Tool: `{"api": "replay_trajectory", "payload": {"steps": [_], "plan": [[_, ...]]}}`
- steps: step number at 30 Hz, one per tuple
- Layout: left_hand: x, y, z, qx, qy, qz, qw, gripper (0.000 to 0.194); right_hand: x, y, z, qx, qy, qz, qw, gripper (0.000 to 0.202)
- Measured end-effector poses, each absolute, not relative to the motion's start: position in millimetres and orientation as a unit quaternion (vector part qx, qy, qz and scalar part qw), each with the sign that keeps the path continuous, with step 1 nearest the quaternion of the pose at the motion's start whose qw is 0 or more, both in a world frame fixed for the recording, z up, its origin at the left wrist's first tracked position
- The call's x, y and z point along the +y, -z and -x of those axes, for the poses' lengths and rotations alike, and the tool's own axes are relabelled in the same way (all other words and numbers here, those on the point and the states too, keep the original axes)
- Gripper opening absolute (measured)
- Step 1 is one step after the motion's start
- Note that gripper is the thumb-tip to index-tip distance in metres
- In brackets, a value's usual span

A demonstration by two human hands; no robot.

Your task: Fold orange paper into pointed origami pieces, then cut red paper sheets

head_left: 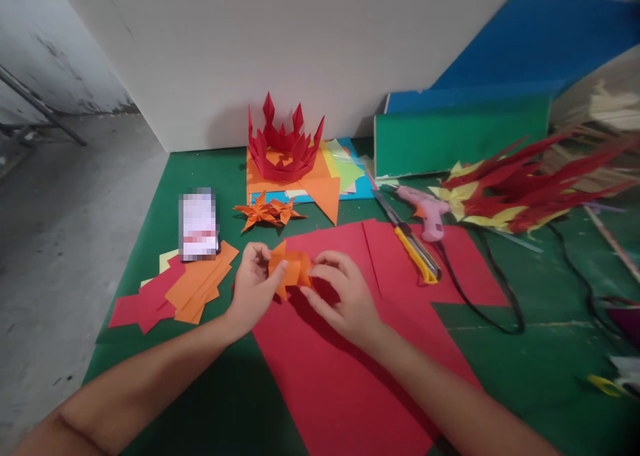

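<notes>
An orange folded paper piece (294, 269) with pointed ends is held up over large red paper sheets (350, 376). My left hand (256, 286) pinches its left side, thumb lying across the front. At its right edge, the fingertips of my right hand (347, 296) close on the paper. Just beyond my hands lie finished-looking orange paper flowers (270, 211). To the left, loose orange paper strips (203, 286) overlap red strips (145, 306). A red folded paper crown (285, 149) stands at the back on stacked coloured paper.
Right of my hands are a yellow box cutter (417, 256) and a pink glue gun (427, 209) with a black cord (500, 326). A phone (199, 226) is at left. Red and yellow paper flames (525, 189) lie far right, by a green board (460, 136).
</notes>
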State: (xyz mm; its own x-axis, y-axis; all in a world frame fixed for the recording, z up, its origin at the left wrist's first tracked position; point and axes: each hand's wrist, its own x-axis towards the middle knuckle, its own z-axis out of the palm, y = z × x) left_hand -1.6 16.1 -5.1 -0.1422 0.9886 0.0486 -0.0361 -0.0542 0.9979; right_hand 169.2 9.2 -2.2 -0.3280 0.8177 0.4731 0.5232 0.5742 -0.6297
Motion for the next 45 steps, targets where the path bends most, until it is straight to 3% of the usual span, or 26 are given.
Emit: {"api": "replay_trajectory", "payload": {"steps": [5,18,24,29,40,45], "plan": [[15,4,3,0.501,-0.577,-0.461,0.451,0.028,8,1,-170,-0.810,-0.126,0.426,0.381,0.020],[11,2,4,0.525,-0.559,-0.481,0.425,0.034,10,-3,-174,-0.837,0.008,0.412,0.360,0.004],[12,3,6,0.496,-0.572,-0.512,0.406,0.008,9,-11,-170,-0.845,0.100,0.388,0.353,0.003],[11,3,7,0.515,-0.533,-0.548,0.386,0.015,9,-10,-167,-0.826,0.109,0.409,0.372,0.006],[11,9,5,0.482,-0.507,-0.528,0.481,0.019,9,-10,-172,-0.838,0.146,0.355,0.388,0.009],[13,12,6,0.473,-0.515,-0.511,0.500,0.018,11,-10,-173,-0.877,0.144,0.295,0.352,0.012]]}}
